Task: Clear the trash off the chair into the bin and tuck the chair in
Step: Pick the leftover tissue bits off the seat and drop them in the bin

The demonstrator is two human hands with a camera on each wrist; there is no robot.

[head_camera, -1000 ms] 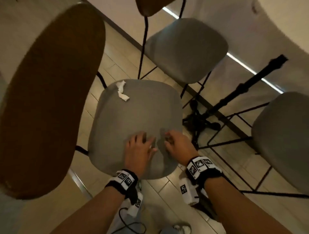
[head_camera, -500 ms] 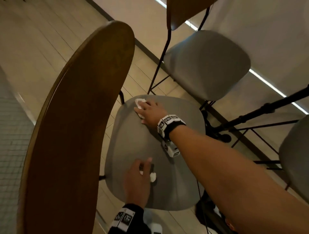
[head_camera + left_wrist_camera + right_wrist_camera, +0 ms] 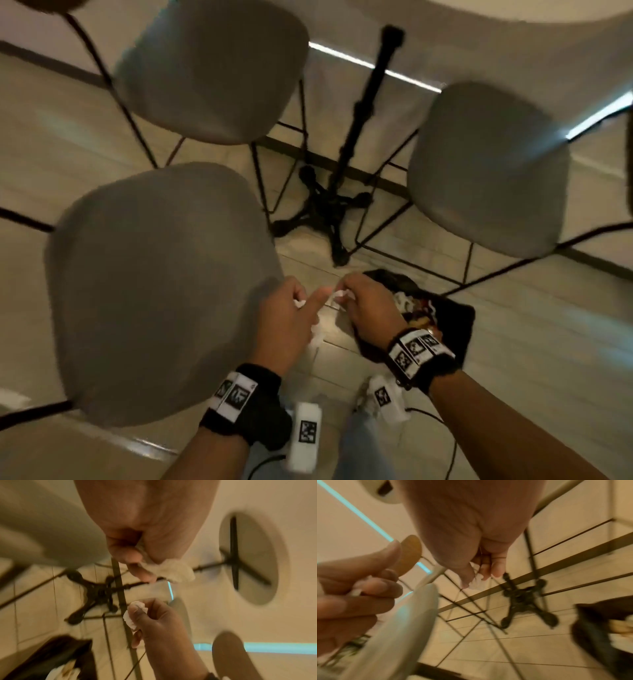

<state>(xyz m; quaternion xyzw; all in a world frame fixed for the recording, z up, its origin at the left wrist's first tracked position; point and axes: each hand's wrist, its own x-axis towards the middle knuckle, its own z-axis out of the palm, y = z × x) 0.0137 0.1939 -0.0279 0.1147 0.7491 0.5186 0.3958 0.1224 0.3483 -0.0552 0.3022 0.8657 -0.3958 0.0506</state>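
Starting at the left, the chair (image 3: 157, 291) shows a bare grey seat with no scraps on the part in view; judged from that, the clearing is nearly done and the tuck-in is not yet begun. The seat looks padded over thin black wire legs — probably light enough to slide, best taken by the seat edge or the back, which is out of view.

Just off its right edge, the left hand (image 3: 287, 322) has its fingers curled round a tissue (image 3: 173, 570), crumpled and white, part of it hanging free below the fist. Close beside it, the right hand (image 3: 366, 308) pinches a second wad (image 3: 135, 614) between thumb and fingertips. Such paper is soft and almost weightless; a loose pinch holds it, though it may drift when let go, so a low release suits.

Below and right of the right hand sits the bin (image 3: 445, 325), dark, already holding rubbish. Behind stand a black table base (image 3: 329, 205) and two more chairs — their wire legs crowd the floor near the bin.
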